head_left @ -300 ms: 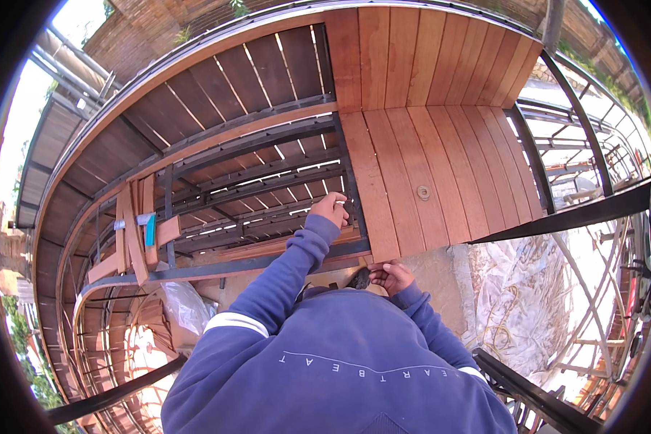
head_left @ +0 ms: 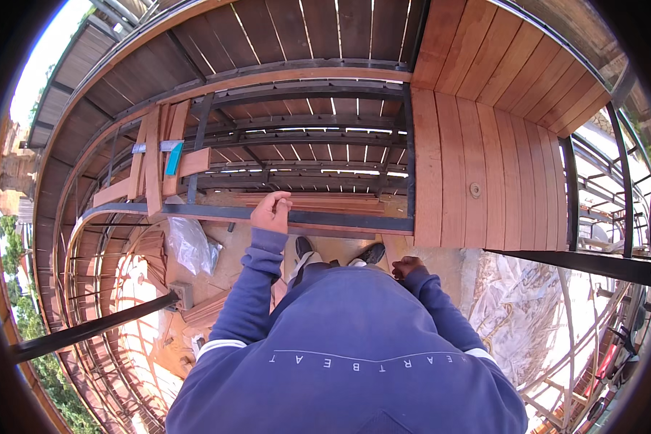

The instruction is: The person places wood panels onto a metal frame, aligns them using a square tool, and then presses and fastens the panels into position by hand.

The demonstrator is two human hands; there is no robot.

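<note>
My left hand (head_left: 270, 213) is over the front rail (head_left: 333, 218) of a black metal bench frame, its fingers curled in. Whether it touches the rail or holds something small, I cannot make out. To the right, my right hand (head_left: 409, 269) is closed, low in front of the front edge of the wooden seat slats (head_left: 477, 181). Anything inside it is hidden. The reddish-brown slats lie side by side over the right part of the frame, with a small round tan disc (head_left: 474, 189) on them. Slatted backrest boards (head_left: 513, 58) rise behind.
Loose boards (head_left: 152, 159) with a teal piece (head_left: 173, 158) lie across the frame at left. Below are a clear plastic bag (head_left: 194, 244) and a black bar (head_left: 98, 329). Long strips (head_left: 311, 202) lie under the open frame. Crumpled whitish sheeting (head_left: 517, 304) covers ground at right.
My view has turned and shifted left. My left hand has moved left along the frame, away from the slat edge. My right hand has drawn away from the slats' front corner.
</note>
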